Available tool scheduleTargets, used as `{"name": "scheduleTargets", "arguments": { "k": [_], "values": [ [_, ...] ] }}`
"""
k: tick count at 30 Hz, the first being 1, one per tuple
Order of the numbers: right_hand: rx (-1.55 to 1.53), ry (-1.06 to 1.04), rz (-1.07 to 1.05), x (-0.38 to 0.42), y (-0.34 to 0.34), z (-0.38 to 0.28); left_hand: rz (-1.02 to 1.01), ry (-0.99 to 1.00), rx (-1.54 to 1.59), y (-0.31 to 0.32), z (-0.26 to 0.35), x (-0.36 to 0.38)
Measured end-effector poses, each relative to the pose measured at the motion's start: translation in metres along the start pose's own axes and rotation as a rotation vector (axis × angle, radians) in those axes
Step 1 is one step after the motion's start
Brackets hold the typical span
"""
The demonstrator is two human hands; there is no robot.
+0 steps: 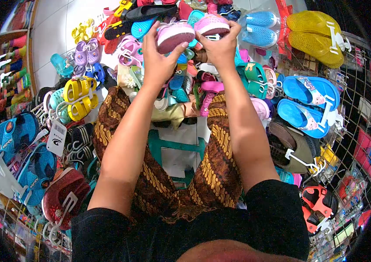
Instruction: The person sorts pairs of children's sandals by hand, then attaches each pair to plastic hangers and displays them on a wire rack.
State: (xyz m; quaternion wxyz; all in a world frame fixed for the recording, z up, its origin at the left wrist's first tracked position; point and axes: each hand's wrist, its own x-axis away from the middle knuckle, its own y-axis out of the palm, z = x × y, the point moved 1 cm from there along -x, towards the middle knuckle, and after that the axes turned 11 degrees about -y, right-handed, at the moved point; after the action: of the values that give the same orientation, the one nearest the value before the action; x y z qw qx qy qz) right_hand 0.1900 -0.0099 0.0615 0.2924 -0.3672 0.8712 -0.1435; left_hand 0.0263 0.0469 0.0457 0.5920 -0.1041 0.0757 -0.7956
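Observation:
My left hand [158, 64] is closed around a pink shoe [176, 33] with a white rim and a dark red underside, thumb at its lower edge. In my right hand [223, 50] is a matching pink shoe [212, 26], tilted so that its dark red side faces me. Both arms stretch forward, and the two shoes are held side by side, almost touching, above a pile of footwear. Under them lie a blue sandal [143, 29] and a black flat shoe [151, 13]. Part of each shoe is hidden by my fingers.
Yellow sandals [80, 99] and lilac clogs [87, 53] lie to the left. Blue flip-flops [309, 94] and large yellow shoes [318, 37] hang on a wire rack [356, 98] at the right. A green stool [177, 145] stands between my knees.

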Motion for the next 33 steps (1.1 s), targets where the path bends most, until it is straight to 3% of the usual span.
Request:
{"name": "scheduleTargets", "arguments": {
  "k": [2,3,6,9,12,16,21,24,25,28,30,33],
  "values": [
    [-0.001,-0.076,-0.001,-0.003,-0.003,0.000,-0.095,0.009,-0.038,-0.005,0.006,-0.001],
    [-0.002,-0.114,-0.001,-0.004,-0.004,-0.001,-0.098,0.142,-0.201,-0.007,0.008,-0.002],
    [0.036,-0.094,-0.046,-0.004,-0.004,-0.002,-0.179,0.070,-0.236,-0.006,0.001,0.001],
    [-0.004,-0.034,-0.088,-0.003,-0.006,-0.010,-0.082,0.111,-0.141,-0.005,-0.001,0.000],
    [0.064,0.031,-0.066,-0.003,-0.006,-0.009,-0.008,-0.065,0.096,-0.006,-0.001,-0.003],
    [0.080,-0.177,-0.040,-0.001,0.003,0.001,0.020,-0.174,0.236,-0.008,0.008,-0.005],
    [0.076,-0.141,-0.105,0.002,0.009,0.020,-0.079,-0.028,-0.119,-0.008,-0.004,-0.003],
    [-0.042,-0.009,-0.223,0.004,0.009,0.019,-0.247,-0.321,0.162,-0.006,-0.012,-0.002],
    [-0.065,0.027,-0.247,0.005,0.010,0.021,-0.340,-0.669,0.538,-0.007,-0.009,-0.003],
    [-0.123,0.088,-0.344,0.010,0.012,0.023,-0.425,-1.098,0.666,-0.008,-0.001,-0.003],
    [-0.144,0.058,-0.443,0.012,0.012,0.022,-0.427,-1.132,0.500,-0.009,-0.016,-0.006],
    [-0.197,0.192,-0.643,0.012,0.007,0.022,-0.457,-1.103,0.374,-0.013,-0.019,-0.005]
  ]
}}
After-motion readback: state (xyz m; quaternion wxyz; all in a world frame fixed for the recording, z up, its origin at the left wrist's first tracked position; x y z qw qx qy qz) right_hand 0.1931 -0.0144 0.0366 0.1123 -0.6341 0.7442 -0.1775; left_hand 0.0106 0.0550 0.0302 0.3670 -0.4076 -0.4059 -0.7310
